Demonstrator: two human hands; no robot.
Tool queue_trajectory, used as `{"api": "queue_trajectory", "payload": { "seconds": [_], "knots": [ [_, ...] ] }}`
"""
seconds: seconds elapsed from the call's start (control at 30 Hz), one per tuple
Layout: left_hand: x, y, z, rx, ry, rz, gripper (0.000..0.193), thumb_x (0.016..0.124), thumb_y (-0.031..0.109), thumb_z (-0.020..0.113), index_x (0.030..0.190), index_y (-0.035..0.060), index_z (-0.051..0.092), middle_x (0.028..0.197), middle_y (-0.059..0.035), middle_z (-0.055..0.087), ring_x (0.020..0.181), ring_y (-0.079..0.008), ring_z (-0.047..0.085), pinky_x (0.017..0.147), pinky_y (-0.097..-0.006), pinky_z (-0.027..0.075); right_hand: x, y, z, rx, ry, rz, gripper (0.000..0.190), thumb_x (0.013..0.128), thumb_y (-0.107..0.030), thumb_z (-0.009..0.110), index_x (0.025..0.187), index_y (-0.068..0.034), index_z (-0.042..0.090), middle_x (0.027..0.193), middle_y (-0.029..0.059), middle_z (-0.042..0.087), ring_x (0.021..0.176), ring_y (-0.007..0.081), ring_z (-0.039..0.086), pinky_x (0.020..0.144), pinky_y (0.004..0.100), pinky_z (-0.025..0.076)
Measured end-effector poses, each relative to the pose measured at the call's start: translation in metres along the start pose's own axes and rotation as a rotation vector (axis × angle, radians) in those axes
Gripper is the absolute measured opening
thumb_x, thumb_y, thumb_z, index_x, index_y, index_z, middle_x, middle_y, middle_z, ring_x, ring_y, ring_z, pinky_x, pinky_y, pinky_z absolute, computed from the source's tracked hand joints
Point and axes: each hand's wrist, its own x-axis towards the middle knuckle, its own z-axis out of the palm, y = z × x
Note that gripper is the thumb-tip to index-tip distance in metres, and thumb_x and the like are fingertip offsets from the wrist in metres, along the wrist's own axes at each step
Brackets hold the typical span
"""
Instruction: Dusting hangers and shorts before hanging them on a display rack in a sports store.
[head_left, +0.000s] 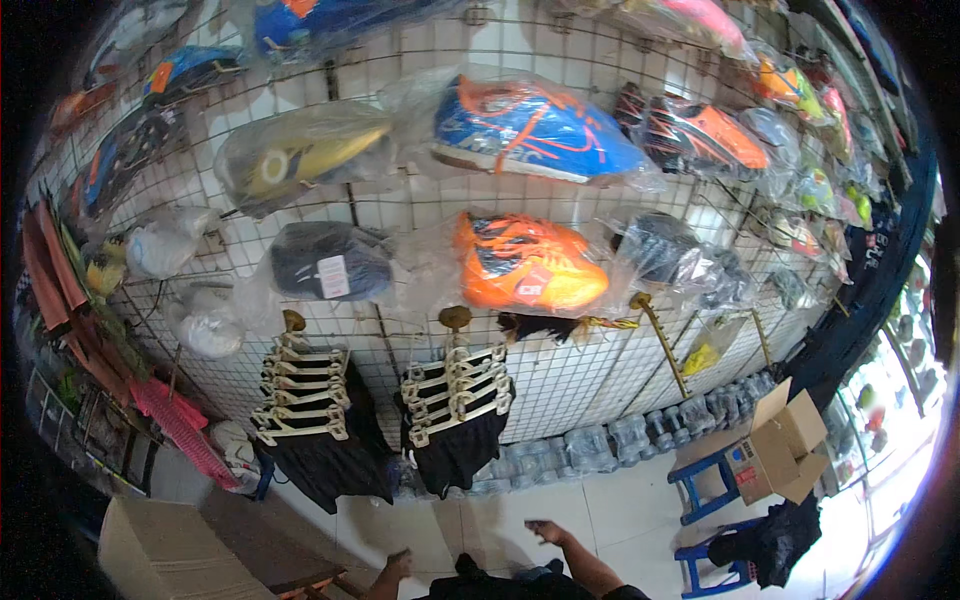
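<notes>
Both my hands hang low at the bottom of the view, over the tiled floor. My left hand has partly bent fingers, and whether it holds anything is too small to tell. My right hand reaches forward with fingers apart and nothing visible in it. Above them, black garments on white clip hangers hang from a metal display arm, with another row of black garments to the left. Higher on the wire grid wall are an orange sports shoe and a blue sports shoe, both in clear plastic bags.
Plastic-wrapped dumbbells line the wall's foot. To the right, an open cardboard box sits on a blue stool; dark cloth lies on another. A large cardboard box stands at lower left beside a wooden stool. Metal display arms jut out.
</notes>
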Motion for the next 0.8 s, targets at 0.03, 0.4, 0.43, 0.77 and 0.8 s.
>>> {"api": "queue_trajectory", "payload": {
  "seconds": [0.03, 0.4, 0.43, 0.77, 0.8],
  "knots": [
    [-0.019, 0.003, 0.002, 0.02, -0.002, 0.007, 0.053, 0.077, 0.033, 0.066, 0.119, 0.0067, 0.047, 0.109, -0.0085, 0.053, 0.09, -0.0246, 0.056, 0.076, -0.044, 0.046, -0.024, 0.012, 0.004, -0.039, -0.001, 0.175, 0.056, 0.08, -0.052, 0.056, 0.123, -0.018, 0.05, 0.119, 0.0093, 0.054, 0.098, 0.0239, 0.054, 0.075, 0.0434, 0.049],
    [-0.051, 0.029, 0.15, 0.553, -0.342, 0.087, 0.049, 0.08, 0.032, 0.062, 0.118, 0.0058, 0.047, 0.104, -0.009, 0.056, 0.085, -0.0226, 0.058, 0.072, -0.0408, 0.048, -0.185, 0.266, -0.018, -0.341, 0.21, 0.364, 0.048, 0.078, -0.047, 0.056, 0.115, -0.016, 0.057, 0.1, 0.0131, 0.063, 0.096, 0.0251, 0.059, 0.083, 0.0395, 0.047],
    [-0.044, 0.023, 0.159, 0.601, -0.362, 0.091, 0.049, 0.08, 0.032, 0.062, 0.118, 0.0057, 0.047, 0.103, -0.009, 0.057, 0.085, -0.0224, 0.058, 0.072, -0.0405, 0.049, -0.2, 0.26, -0.018, -0.23, 0.301, 0.376, 0.046, 0.078, -0.047, 0.055, 0.112, -0.017, 0.059, 0.103, 0.0129, 0.061, 0.098, 0.0274, 0.058, 0.084, 0.0395, 0.046],
    [-0.06, -0.021, 0.411, 0.916, -0.317, 0.425, 0.028, 0.088, 0.025, 0.049, 0.097, 0.0019, 0.061, 0.087, -0.0106, 0.064, 0.073, -0.0205, 0.063, 0.059, -0.0308, 0.051, -0.328, 0.32, -0.006, 0.171, 0.669, 0.604, 0.04, 0.076, -0.046, 0.057, 0.102, -0.017, 0.064, 0.097, 0.0118, 0.064, 0.091, 0.0304, 0.06, 0.079, 0.0376, 0.048],
    [-0.068, -0.026, 0.429, 0.961, -0.376, 0.429, 0.028, 0.088, 0.026, 0.048, 0.099, 0.0027, 0.061, 0.087, -0.0106, 0.065, 0.072, -0.0204, 0.063, 0.059, -0.0312, 0.051, -0.336, 0.319, -0.001, 0.295, 0.666, 0.633, 0.038, 0.076, -0.043, 0.057, 0.102, -0.016, 0.064, 0.093, 0.011, 0.065, 0.086, 0.028, 0.061, 0.076, 0.0367, 0.049]
  ]
}}
